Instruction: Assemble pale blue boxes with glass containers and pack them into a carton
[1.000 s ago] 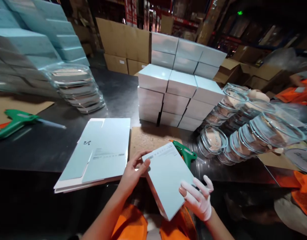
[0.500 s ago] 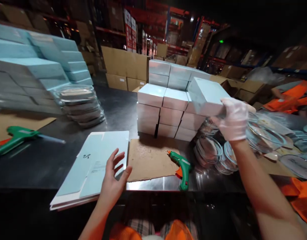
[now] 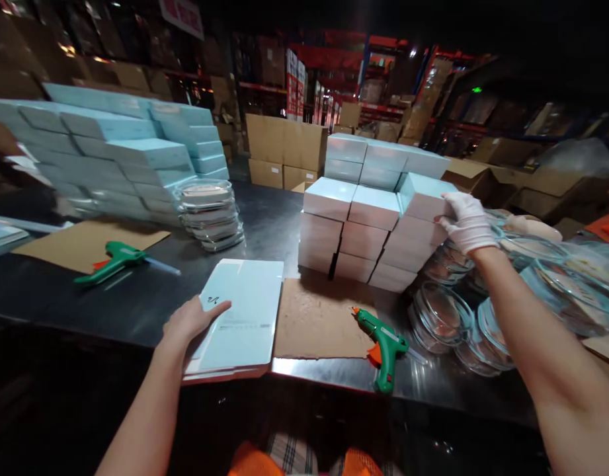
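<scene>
My bare left hand (image 3: 191, 318) grips the left edge of a small pile of flattened light-blue cartons (image 3: 247, 317), thumb on top and fingers hidden underneath or behind the edge. In a white glove, my right hand (image 3: 465, 221) holds the right end of a light-blue box (image 3: 428, 195), which rests on the right column of stacked boxes (image 3: 366, 235). Between the hands lies a brown cardboard sheet (image 3: 319, 320). A green glue gun (image 3: 383, 344) with an orange trigger rests at its right side, nozzle over the sheet.
Round glass dishes (image 3: 438, 317) crowd the right side of the dark table (image 3: 269, 205). At left stand more blue boxes (image 3: 130, 158), wrapped glass dishes (image 3: 209, 215) in a pile, and a second glue gun (image 3: 118, 261) near another cardboard piece (image 3: 81, 241). Brown cartons (image 3: 287, 145) stand behind.
The box in my right hand has come down onto the right column. My left hand has moved from above the flattened cartons to their left edge, and the pile now sits straighter. The view has turned left.
</scene>
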`<state>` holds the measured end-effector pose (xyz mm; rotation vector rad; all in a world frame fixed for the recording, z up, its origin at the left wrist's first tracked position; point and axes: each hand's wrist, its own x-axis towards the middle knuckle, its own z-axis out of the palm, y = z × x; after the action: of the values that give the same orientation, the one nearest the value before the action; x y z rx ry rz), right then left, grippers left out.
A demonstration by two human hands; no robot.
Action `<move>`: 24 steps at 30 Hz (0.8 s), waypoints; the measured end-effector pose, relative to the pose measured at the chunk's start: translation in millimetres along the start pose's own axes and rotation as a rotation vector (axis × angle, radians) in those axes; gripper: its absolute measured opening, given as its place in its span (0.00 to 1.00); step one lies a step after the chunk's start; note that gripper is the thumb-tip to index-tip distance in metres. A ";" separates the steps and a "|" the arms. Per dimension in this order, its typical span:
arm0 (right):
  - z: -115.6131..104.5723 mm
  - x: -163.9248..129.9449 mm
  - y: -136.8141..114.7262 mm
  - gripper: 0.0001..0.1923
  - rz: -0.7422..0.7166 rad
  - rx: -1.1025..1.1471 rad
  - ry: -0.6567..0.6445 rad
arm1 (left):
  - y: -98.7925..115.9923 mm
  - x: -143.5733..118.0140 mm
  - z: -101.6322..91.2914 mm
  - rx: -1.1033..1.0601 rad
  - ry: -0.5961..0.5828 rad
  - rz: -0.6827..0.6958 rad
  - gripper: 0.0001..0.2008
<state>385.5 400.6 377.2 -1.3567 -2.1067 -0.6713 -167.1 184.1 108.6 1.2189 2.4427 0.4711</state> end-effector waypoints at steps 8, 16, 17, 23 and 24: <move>5.6 16.5 11.3 0.37 -0.022 -0.018 -0.032 | 1.7 0.2 12.8 0.028 0.039 0.048 0.31; 8.2 -137.2 -97.9 0.22 -0.137 0.243 0.294 | -0.4 -5.3 4.9 0.005 0.109 -0.045 0.40; 15.0 -173.8 -121.6 0.19 -0.191 0.339 0.181 | 0.8 -7.2 4.4 -0.012 0.102 -0.042 0.40; 56.0 -323.6 -199.9 0.14 -0.153 0.645 -0.121 | 10.0 -37.7 -18.5 -0.170 0.349 -0.066 0.35; 56.5 -327.0 -201.8 0.14 -0.114 0.672 -0.115 | 11.4 -47.5 -26.0 -0.236 0.445 -0.065 0.36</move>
<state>303.1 150.2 92.0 -0.9145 -2.2168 0.0938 -144.9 148.7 144.8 1.0158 2.6716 1.0771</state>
